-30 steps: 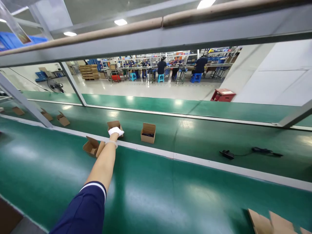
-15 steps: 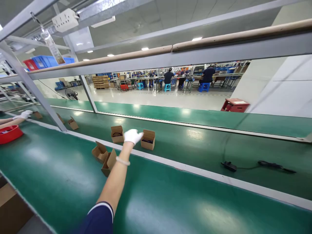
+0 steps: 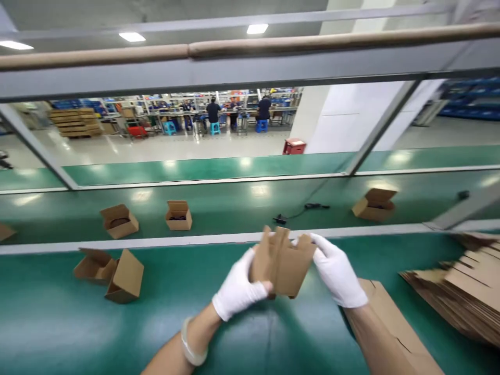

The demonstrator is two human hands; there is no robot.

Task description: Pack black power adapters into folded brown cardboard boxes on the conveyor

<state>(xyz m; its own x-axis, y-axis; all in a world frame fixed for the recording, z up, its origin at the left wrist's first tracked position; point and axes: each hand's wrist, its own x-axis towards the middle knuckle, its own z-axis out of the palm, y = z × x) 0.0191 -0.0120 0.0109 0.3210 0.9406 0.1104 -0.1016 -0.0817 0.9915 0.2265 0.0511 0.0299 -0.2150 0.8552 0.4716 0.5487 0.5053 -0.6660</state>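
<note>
Along the left edge of the frame, the corner of a cardboard box point(image 3: 5, 232) on the far green tabletop point(image 3: 42, 229). Lower down, on the near green tabletop point(image 3: 50, 317), an open kraft carton point(image 3: 94, 265) touching a second carton point(image 3: 125, 276) tipped onto its side. Above those, beyond a white divider strip point(image 3: 195, 238), two upright open cartons: one point(image 3: 119, 221) with a dark round item inside, the next point(image 3: 178, 215) with something dark at its bottom. At centre, a white-gloved left hand point(image 3: 236, 286) with a clear bangle point(image 3: 190, 344) at the wrist, its fingers point(image 3: 258, 286) closed on the lower left of a die-cut cardboard blank point(image 3: 282, 262). The blank held in the air above the near tabletop, between both hands. Next to it, a white-gloved right hand point(image 3: 338, 271), fingers point(image 3: 304, 242) pinching the blank's right edge, and a long flat cardboard sheet point(image 3: 390, 323) just under the right forearm. Farther off, a black power adapter point(image 3: 280, 219) with its cable, then a tilted open carton point(image 3: 374, 204). At the far right, a stack of flat cardboard blanks point(image 3: 464, 289). Through the gap in the upper frame, seated co-workers point(image 3: 213, 112) on blue stools at distant benches.
</note>
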